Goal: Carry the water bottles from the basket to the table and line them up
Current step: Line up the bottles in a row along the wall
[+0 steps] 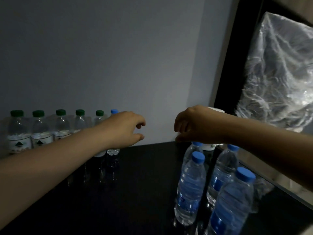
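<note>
Black table [135,184] against a grey wall [118,56], both hands out over it, neither gripping anything.

Five green-capped bottles [61,122] and one blue-capped bottle [114,111] stand upright in a row along the wall. The left hand [125,128] hovers just in front of that row's right end, fingers loosely curled, thumb apart. The right hand [191,124] hangs near the back right corner, fingers likewise curled and empty. Below it, four more blue-capped bottles [189,184] stand bunched together. A white object [216,109] is mostly hidden behind the right wrist. Crumpled plastic sheet [279,73] fills the upper right.
</note>
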Motion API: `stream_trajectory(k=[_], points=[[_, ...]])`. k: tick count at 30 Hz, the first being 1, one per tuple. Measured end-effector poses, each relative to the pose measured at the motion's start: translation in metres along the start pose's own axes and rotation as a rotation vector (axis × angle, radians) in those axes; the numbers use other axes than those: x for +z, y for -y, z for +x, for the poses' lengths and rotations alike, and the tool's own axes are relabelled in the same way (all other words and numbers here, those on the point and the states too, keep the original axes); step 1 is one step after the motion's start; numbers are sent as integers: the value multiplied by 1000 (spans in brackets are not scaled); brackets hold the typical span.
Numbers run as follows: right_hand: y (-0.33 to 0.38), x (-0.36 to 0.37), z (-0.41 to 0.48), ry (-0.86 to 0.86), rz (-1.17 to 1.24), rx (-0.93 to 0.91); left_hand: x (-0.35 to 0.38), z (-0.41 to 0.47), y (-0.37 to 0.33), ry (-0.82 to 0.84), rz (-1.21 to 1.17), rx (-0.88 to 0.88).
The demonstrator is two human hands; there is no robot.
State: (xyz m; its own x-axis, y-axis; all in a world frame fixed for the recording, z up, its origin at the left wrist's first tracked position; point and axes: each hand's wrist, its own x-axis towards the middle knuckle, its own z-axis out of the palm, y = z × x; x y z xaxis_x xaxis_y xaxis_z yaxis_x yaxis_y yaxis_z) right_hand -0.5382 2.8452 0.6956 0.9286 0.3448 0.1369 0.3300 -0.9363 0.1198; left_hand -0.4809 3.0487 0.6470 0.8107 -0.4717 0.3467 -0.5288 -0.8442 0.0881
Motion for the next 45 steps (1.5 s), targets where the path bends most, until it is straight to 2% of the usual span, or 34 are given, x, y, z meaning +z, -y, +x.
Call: stream_trajectory(k=[14, 21, 26, 34, 41, 45], points=[[-39, 12, -105, -61, 106, 55, 20, -26, -88, 76, -80, 84], [-62, 27, -144, -104, 208, 106, 40, -27, -110, 90, -113, 76], [-73, 47, -152, -177, 248, 141, 49, -21, -113, 58, -155, 65], [-78, 65, -148, -176, 285, 140, 66, -3, -125, 42, -189, 40], [-80, 74, -139, -176, 289, 105, 82, 10, -131, -88, -288, -45], [-82, 78, -137, -194, 281, 98, 83, 13, -128, -62, -311, -19]])
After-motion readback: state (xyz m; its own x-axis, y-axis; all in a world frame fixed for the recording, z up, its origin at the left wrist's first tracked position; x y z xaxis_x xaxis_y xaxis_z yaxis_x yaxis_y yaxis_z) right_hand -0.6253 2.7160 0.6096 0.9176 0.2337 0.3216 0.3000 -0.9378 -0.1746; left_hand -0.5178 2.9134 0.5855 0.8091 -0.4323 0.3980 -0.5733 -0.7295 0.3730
